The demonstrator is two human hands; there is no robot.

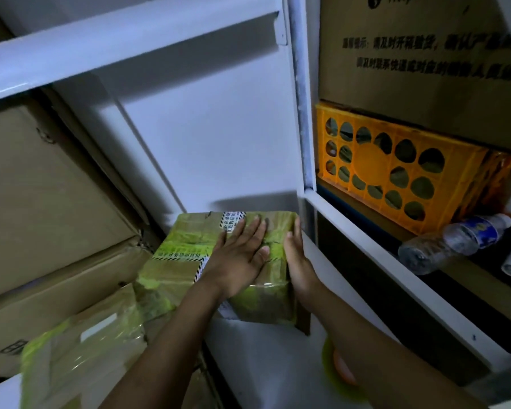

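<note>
Head camera looks down at a cardboard box (pixel 189 246) wrapped in green tape, sitting on a white shelf (pixel 263 349). The left hand (pixel 236 256) lies flat on top of it, fingers straight, not grabbing. The right hand (pixel 298 261) presses flat against its right side. White tape strips (pixel 232 221) carry tiny Chinese writing, too blurry to read. A big carton (pixel 410 54) with dark Chinese print sits above an orange crate (pixel 372 166).

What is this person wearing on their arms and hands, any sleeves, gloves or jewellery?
Nothing worn shows. The left forearm and right forearm are bare with no sleeve in view, and the left hand and right hand have no glove, ring, watch or bracelet visible.
</note>
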